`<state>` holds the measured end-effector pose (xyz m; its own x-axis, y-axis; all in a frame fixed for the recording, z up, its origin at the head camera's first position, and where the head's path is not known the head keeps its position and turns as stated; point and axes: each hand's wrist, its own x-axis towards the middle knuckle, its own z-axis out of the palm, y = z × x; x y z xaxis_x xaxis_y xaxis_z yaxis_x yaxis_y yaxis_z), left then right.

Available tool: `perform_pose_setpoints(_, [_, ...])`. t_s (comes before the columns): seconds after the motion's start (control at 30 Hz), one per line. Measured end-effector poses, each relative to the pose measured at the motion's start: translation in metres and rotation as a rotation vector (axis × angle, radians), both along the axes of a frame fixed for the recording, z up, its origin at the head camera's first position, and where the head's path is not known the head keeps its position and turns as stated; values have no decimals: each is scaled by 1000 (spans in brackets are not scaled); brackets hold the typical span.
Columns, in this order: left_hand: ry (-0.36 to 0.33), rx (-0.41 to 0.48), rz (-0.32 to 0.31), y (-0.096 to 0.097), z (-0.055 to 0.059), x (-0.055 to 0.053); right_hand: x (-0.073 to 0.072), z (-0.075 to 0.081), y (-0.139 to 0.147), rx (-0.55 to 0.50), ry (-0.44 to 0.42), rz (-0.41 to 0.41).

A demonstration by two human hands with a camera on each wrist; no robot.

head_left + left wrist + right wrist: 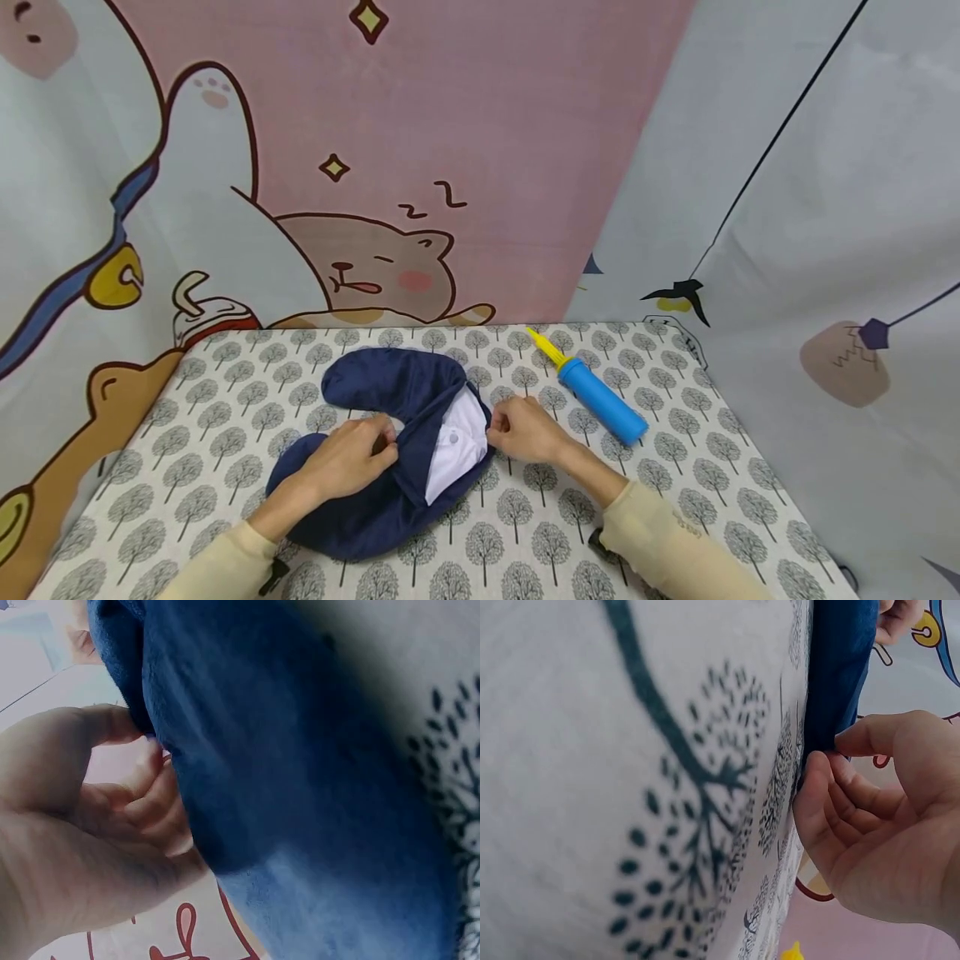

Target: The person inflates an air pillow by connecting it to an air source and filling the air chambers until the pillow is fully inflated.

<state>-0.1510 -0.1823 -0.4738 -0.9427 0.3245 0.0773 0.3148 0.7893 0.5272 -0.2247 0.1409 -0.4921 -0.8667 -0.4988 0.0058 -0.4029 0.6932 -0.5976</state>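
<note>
On tree-print cloth (536,521) (blue pump (602,400) nearby), left hand (351,457) and right hand (527,429) pinch a navy pillow (415,458).

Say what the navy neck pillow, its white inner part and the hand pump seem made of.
Navy neck pillow: soft, velvety fabric, likely plush, from its fine nap and folds.
White inner part: smooth, matte-looking, perhaps thin plastic or coated cloth; a round valve-like disc hints at plastic.
Hand pump: probably hard plastic, semi-matte, from its even colour and crisp edges.
</note>
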Motion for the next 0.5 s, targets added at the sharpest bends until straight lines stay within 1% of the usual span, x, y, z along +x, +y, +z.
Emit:
perform_pose_setpoints(0.13, [88, 30, -59, 3, -3, -2, 2, 2, -2, -18, 28, 39])
perform_pose_setpoints(0.27, [161, 34, -156, 9, -6, -6, 5, 4, -4, -53, 42, 100])
perform_pose_setpoints(0.37, [208, 30, -221, 13, -7, -9, 7, 4, -5, -67, 40, 164])
perform_pose_setpoints(0.5, [252, 35, -282, 18, -6, -12, 8, 3, -5, -71, 42, 256])
